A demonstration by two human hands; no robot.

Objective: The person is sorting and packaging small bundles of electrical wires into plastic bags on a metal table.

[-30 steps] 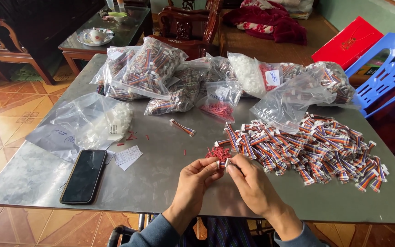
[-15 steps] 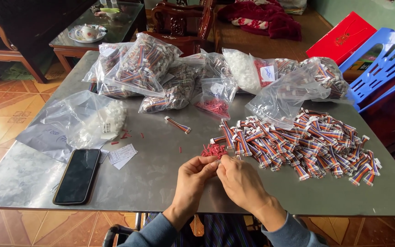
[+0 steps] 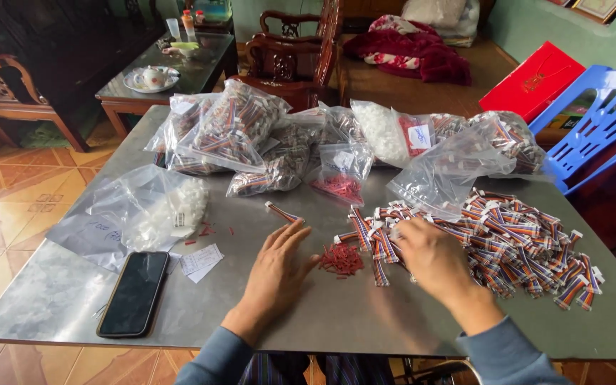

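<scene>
At the centre of the frame the left hand [image 3: 276, 274] lies flat on the grey metal table [image 3: 336, 321], fingers stretched out and released, holding nothing; its fingertips point toward a single ribbon cable [image 3: 283, 212] lying apart, up and slightly right of the hand. Just right of that hand sits a small heap of red pieces [image 3: 341, 259], close to the fingertips but not touched. The right hand [image 3: 433, 260], right of centre, rests palm down on the near edge of the big pile of striped ribbon cables [image 3: 507, 239]; its fingers curl over the cables there, and I cannot tell whether they grip 1. In the lower left lies a black phone [image 3: 135, 292], face up, with a slip of paper [image 3: 201, 261] beside it. Clear plastic bags [image 3: 233, 132] of cables and white parts crowd the upper middle. A blue plastic chair [image 3: 600, 117] stands at the upper right.
</scene>
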